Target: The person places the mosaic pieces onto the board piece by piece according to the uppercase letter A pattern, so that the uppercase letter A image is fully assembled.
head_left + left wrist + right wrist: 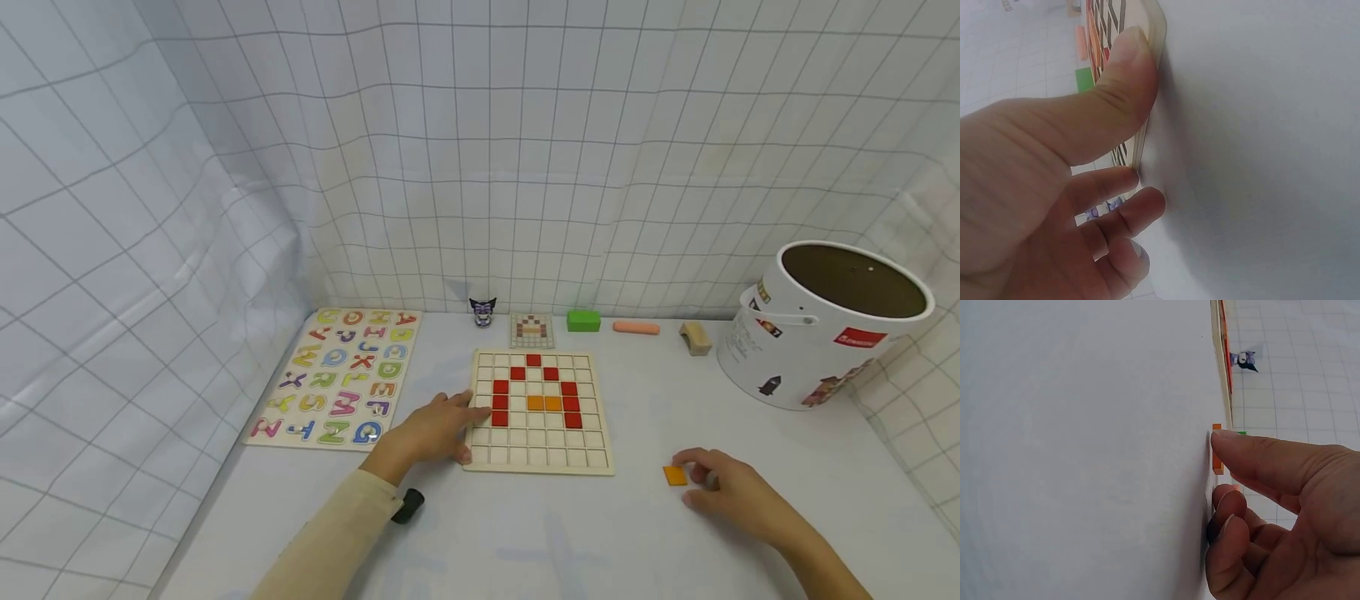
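Observation:
A square wooden grid board (551,462) lies flat, with several red tiles (533,360) in an A-like outline and two orange tiles (543,403) side by side in the middle. My left hand (435,429) rests at its left edge, index finger reaching over the rim beside a red tile; in the left wrist view the thumb (1132,62) lies on the board's corner. To the right of the board, my right hand (723,487) pinches a loose orange tile (674,476) close over the table. In the right wrist view the thumb (1241,447) overlaps this tile; the index fingertip is hidden.
A small pattern card (532,343) lies behind the board, beside a figurine (483,312), a green block (583,321), an orange-pink stick (636,327) and a wooden block (696,339). An alphabet board (348,385) is left, a white bucket (795,358) right, a dark cylinder (408,505) near the left forearm.

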A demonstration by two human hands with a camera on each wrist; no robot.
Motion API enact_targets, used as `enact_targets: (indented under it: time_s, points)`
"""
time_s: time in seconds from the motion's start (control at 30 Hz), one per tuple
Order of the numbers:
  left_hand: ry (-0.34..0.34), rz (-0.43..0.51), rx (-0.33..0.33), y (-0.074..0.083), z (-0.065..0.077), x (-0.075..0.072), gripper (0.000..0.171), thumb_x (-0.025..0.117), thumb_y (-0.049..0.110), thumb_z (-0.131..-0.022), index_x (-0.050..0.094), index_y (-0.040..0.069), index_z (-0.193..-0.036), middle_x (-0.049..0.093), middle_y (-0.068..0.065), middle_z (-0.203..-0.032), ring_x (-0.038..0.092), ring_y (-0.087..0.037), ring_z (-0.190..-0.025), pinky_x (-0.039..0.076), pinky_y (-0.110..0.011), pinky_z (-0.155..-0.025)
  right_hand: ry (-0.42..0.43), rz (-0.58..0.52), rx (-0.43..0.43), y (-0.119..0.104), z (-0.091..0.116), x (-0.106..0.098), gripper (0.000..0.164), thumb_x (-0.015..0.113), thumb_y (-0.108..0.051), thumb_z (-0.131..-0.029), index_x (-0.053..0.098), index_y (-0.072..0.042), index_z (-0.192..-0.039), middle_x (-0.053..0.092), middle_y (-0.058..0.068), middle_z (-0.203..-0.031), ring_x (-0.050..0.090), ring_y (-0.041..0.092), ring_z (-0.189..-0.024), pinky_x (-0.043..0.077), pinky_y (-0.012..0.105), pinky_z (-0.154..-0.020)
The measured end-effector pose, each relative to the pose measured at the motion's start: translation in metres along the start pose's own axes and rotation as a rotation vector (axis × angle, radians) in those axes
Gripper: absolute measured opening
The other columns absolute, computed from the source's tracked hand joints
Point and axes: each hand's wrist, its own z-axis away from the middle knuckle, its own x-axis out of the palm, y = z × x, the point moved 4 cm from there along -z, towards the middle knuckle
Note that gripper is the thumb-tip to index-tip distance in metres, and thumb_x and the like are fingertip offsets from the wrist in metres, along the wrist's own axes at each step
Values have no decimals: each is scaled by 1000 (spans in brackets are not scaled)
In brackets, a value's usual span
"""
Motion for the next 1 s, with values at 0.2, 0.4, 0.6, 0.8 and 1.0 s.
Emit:
enact_targets:
  time_s: [0.2, 0.4, 0.6, 0.8, 1.0]
  points:
    - [-2, -2, -4, -2, -2, 1, 77, 87, 26, -78, 55, 29, -149, 33, -11, -165, 36, -44, -144, 42, -59, -108, 29, 50, -22, -1, -4, 1, 33, 80, -18, -87, 69, -14, -119, 58, -2, -93, 52, 13, -85, 45, 25, -71]
    - [1, -4, 1, -2, -2, 2, 76, 87, 27, -79, 56, 28, -148, 34, -12, -164, 36, -45, -144, 42, -60, -108, 45, 70, -100, -4, -4, -1, 23, 78, -17, -89, 71, -12, -110, 60, -4, -92, 52, 7, -82, 47, 24, -71]
    - [-2, 5, -4, -2, -2, 2, 76, 87, 27, -79, 56, 28, -148, 34, -12, -164, 34, -46, -145, 40, -62, -109, 27, 93, -93, -5, -6, -2, 23, 78, -17, -89, 70, -11, -110, 63, -5, -95, 53, 8, -82, 48, 25, -71]
    - [-1, 12, -2, -3, -2, 3, 76, 87, 26, -78, 56, 28, -148, 34, -12, -164, 34, -47, -145, 40, -61, -109, 13, 100, -55, -5, -8, -4, 22, 77, -14, -87, 70, -11, -108, 64, -5, -94, 56, 11, -84, 50, 25, -72]
    - [-4, 13, -1, -3, -3, 3, 76, 87, 27, -78, 56, 28, -148, 34, -12, -164, 36, -45, -144, 41, -61, -108, -1, 77, -66, -10, -10, -9, 21, 76, -12, -88, 70, -9, -108, 65, -5, -90, 57, 10, -80, 51, 24, -69]
